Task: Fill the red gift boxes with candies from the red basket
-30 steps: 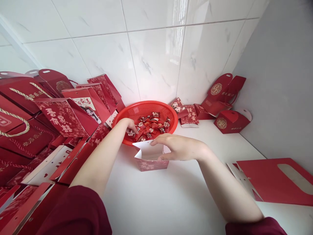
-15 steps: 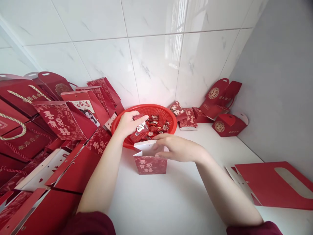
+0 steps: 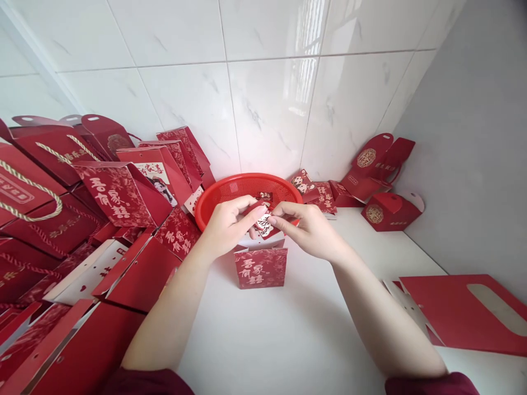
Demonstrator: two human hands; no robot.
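Observation:
Both hands meet just above an upright red paper gift box [image 3: 261, 269] with pale Chinese characters and a white inside. A small red-and-white printed packet [image 3: 264, 224] is pinched between my left hand [image 3: 233, 222] and my right hand [image 3: 304, 226], fingers closed on its two sides. Right behind them sits a red plastic basket [image 3: 208, 196] with wrapped sweets [image 3: 265, 196] in it, largely hidden by my hands. The box's top opening is partly covered by the packet and fingers.
Filled-looking red gift boxes [image 3: 123, 192] and rope-handled bags [image 3: 37, 211] crowd the left side. More red boxes [image 3: 391, 211] stand at the back right by the grey wall. A flat red folded box [image 3: 465, 312] lies on the white table [image 3: 329, 334] at right.
My left hand has come out of the basket with the packet, toward the box. My right hand has left the box's rim and now grips the packet too.

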